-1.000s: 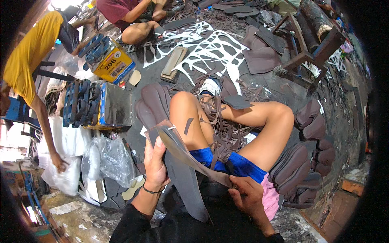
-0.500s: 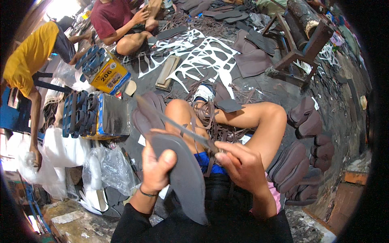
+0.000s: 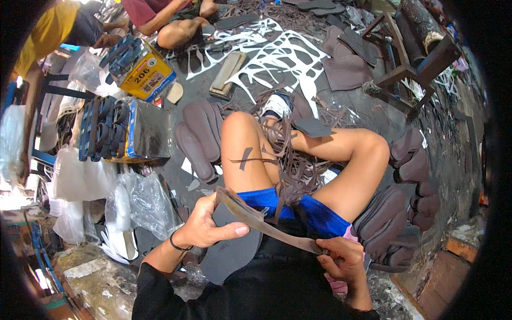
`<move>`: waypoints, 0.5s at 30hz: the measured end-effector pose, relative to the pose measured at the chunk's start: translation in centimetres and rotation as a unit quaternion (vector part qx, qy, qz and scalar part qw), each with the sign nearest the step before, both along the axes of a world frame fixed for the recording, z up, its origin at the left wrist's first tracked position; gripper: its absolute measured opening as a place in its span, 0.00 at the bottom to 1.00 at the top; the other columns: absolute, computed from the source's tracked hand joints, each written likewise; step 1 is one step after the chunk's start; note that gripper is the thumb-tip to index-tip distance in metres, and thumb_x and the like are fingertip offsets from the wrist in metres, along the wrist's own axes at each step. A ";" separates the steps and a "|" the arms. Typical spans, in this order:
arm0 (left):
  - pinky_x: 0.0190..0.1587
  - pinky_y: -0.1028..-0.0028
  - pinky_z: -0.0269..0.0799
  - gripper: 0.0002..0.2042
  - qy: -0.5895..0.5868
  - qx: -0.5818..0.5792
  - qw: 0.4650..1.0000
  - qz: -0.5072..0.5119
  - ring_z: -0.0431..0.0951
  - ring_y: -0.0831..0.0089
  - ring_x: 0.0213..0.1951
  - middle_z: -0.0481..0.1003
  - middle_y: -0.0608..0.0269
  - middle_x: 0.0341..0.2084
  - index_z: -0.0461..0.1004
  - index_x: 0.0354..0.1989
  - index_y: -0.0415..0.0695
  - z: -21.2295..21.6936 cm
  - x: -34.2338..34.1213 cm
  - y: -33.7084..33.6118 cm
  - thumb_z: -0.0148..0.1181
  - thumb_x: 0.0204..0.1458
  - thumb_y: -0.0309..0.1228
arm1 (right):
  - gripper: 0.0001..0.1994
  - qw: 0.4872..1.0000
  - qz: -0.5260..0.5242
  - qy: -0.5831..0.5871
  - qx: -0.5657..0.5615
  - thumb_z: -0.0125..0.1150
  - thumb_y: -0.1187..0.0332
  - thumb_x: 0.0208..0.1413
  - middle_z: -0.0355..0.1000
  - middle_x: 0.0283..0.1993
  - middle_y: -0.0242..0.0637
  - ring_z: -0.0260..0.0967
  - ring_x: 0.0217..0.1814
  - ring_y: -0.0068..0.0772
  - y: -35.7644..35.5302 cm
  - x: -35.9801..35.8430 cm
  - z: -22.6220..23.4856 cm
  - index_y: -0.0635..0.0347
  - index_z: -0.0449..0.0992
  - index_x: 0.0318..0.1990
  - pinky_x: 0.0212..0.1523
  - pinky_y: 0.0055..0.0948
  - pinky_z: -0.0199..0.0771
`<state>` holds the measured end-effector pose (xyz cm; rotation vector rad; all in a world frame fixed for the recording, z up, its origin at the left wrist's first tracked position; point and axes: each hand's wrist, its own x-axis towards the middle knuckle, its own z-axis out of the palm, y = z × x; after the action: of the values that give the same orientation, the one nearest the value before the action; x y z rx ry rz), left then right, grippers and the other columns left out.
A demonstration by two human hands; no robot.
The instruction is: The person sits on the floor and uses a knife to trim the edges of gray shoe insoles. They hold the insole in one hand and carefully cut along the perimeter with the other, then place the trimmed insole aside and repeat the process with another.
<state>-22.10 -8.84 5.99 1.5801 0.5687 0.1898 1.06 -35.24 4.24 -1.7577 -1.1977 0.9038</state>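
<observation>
My left hand (image 3: pixel 208 226) grips a dark grey shoe sole (image 3: pixel 229 258), fingers behind it and the thumb across its front. Closed around the handle end of a long, thin knife (image 3: pixel 277 232) is my right hand (image 3: pixel 344 261). The worn blade slants up to the left and overlaps the sole's upper part beside my left thumb. Whether its edge is cutting in, I cannot tell. Brown trimming strips (image 3: pixel 298 178) lie tangled between my bare legs, and a few cling to my left shin.
Stacked brown soles (image 3: pixel 381 216) lie to my right, others (image 3: pixel 200 130) beside my left knee. Sandals sit on a yellow-blue box (image 3: pixel 146 80) and a metal tin (image 3: pixel 152 130). Ahead are white cut-out sheet scraps (image 3: pixel 288 53) and a wooden frame (image 3: pixel 397 74). Two people are at the far left.
The knife has swung down from above the sole to lie across its top. My right hand has moved down and right; the sole has dropped and tilted. The view has shifted slightly.
</observation>
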 end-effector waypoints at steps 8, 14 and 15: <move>0.49 0.69 0.70 0.17 -0.011 -0.024 0.997 -0.066 0.77 0.69 0.42 0.78 0.59 0.37 0.78 0.42 0.37 0.3 1.8 -1.9 0.75 0.47 0.34 | 0.17 0.997 0.013 0.015 -0.080 0.74 0.70 0.48 0.78 0.34 0.38 0.78 0.27 0.28 0.6 0.6 3.9 0.58 0.82 0.47 0.27 0.25 0.78; 0.44 0.69 0.70 0.18 -0.028 -0.032 0.990 -0.137 0.76 0.68 0.38 0.78 0.58 0.34 0.78 0.42 0.38 0.1 3.1 -3.3 0.74 0.47 0.34 | 0.16 0.992 0.008 0.044 -0.118 0.71 0.66 0.53 0.77 0.32 0.39 0.75 0.25 0.29 2.0 -0.1 5.3 0.59 0.81 0.48 0.27 0.27 0.75; 0.44 0.69 0.70 0.18 -0.020 -0.026 0.988 -0.151 0.77 0.68 0.39 0.78 0.58 0.35 0.78 0.43 0.38 0.2 3.3 -3.4 0.74 0.47 0.34 | 0.16 0.992 0.007 0.048 -0.119 0.71 0.66 0.53 0.77 0.32 0.39 0.75 0.25 0.30 2.3 -0.2 5.5 0.59 0.81 0.48 0.27 0.27 0.75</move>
<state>-18.84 -12.23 6.17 1.5870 0.2955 -0.0219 0.88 -32.94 9.71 -1.8699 -1.0781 1.1653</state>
